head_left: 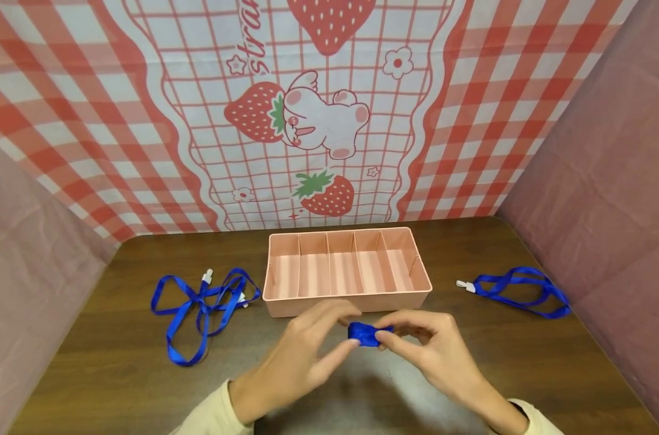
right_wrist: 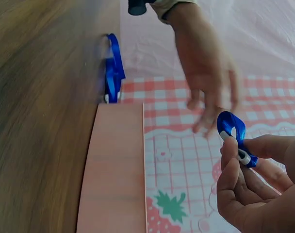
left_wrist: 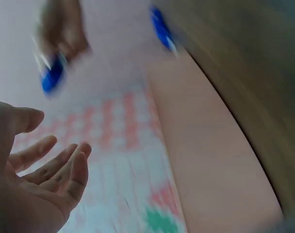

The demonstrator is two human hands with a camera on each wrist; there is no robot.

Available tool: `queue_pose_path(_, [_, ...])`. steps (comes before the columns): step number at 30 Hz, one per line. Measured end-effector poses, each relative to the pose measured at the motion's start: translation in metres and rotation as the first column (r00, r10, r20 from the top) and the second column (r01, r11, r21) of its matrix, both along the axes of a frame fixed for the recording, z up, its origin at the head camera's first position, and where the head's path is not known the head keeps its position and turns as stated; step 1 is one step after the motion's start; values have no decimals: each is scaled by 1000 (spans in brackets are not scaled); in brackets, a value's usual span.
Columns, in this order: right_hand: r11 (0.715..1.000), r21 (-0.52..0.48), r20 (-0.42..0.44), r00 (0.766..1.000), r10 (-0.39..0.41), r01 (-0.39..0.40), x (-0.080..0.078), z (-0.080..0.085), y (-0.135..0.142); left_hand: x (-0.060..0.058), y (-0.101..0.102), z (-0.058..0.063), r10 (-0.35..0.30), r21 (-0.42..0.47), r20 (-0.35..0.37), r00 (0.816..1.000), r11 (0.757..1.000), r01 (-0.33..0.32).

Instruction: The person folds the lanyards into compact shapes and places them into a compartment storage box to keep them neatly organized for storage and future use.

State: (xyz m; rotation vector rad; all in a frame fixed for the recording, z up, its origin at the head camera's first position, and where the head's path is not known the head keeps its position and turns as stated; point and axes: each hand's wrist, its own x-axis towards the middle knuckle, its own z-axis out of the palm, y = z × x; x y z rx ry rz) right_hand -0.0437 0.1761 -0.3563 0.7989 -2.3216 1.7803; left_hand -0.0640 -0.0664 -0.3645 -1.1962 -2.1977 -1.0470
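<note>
My right hand [head_left: 435,347] pinches a blue lanyard [head_left: 363,334] folded into a small bundle, between thumb and fingers. In the right wrist view the lanyard [right_wrist: 230,124] forms a loop above the fingertips, with a white clip [right_wrist: 244,156] among the fingers. My left hand [head_left: 302,347] is beside the bundle's left end, fingers spread and relaxed. The left wrist view shows this left hand [left_wrist: 43,179] holding nothing, apart from the lanyard [left_wrist: 53,75]. Both hands are raised in front of the pink divided box [head_left: 348,302].
Blue lanyards [head_left: 199,302] with white clips lie tangled left of the box. Another blue lanyard [head_left: 519,293] lies in a loose loop to the right, its white clip [head_left: 465,286] toward the box. A strawberry-print cloth [head_left: 329,121] hangs behind the wooden table [head_left: 117,362].
</note>
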Motion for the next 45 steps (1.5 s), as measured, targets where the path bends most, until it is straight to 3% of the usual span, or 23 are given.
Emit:
queue_pose_path(3, [999,20,14,999,-47,46,-1,1,9,-15,-29,-11,121,-11,30,992,993,-120])
queue_pose_path(7, [990,59,-3,992,-126,126,-3,3,22,-38,-72,-33,319,-100,6,948,943,-317])
queue_pose_path(10, [985,69,-15,988,-157,158,-4,3,28,-50,-92,-46,381,-149,61,923,917,-369])
queue_pose_path(14, [982,67,-5,984,-179,179,-8,2,34,-59,-102,-58,368,-178,169,915,924,-339])
queue_pose_path(22, [972,108,13,977,-213,211,-20,2,48,-62,-102,-63,312,-72,240,919,950,-303])
queue_pose_path(26, [949,125,-80,956,-280,289,-29,5,56,-62,-100,-63,293,-53,258,920,956,-290])
queue_pose_path(28, [928,129,-178,929,-325,349,-39,7,61,-62,-100,-63,296,-50,256,920,955,-293])
queue_pose_path(31, [878,159,-326,863,-385,452,-62,7,66,-62,-99,-63,303,-50,256,918,953,-300])
queue_pose_path(34, [834,214,-420,819,-392,509,-87,0,68,-62,-99,-62,300,-48,269,915,953,-299])
queue_pose_path(36, [816,267,-447,816,-366,512,-104,-8,68,-62,-99,-62,296,-48,278,914,954,-295])
queue_pose_path(39, [774,397,-470,833,-291,494,-129,-21,66,-62,-99,-63,293,-47,299,908,955,-292])
queue_pose_path(45, [640,651,-471,878,-82,409,-168,-34,57,-64,-102,-62,254,-11,406,878,962,-273])
